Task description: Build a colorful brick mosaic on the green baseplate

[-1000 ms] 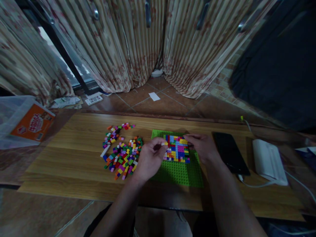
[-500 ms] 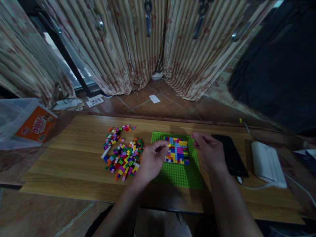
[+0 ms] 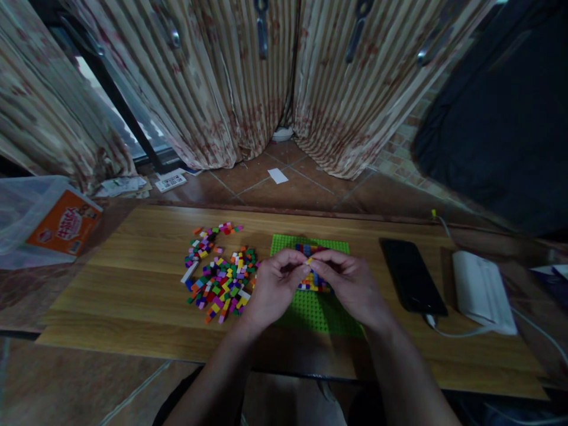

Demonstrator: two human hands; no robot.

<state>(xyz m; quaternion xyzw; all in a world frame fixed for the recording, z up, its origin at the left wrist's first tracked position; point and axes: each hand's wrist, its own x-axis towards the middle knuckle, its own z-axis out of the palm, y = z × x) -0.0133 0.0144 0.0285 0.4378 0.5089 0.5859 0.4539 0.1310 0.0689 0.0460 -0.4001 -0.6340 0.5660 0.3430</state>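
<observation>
A small yellow toy brick (image 3: 309, 260) is pinched between the fingertips of my left hand (image 3: 276, 288) and my right hand (image 3: 354, 288), which meet over the green baseplate (image 3: 317, 313). Under the fingers, a block of multicoloured bricks (image 3: 317, 283) is built on the plate, and my hands cover much of it. Left of my left hand, a heap of loose coloured bricks (image 3: 226, 284) lies on the wooden table.
A black phone (image 3: 413, 277) with a cable plugged in lies right of the plate, beside a white box-shaped device (image 3: 481, 293). At far left stands a clear plastic bin (image 3: 31, 236) with an orange label. Striped curtains (image 3: 248, 106) hang beyond the table (image 3: 133, 284).
My right hand has moved left from the plate's right edge to meet my left hand at the yellow brick. My left hand has stayed nearly in place.
</observation>
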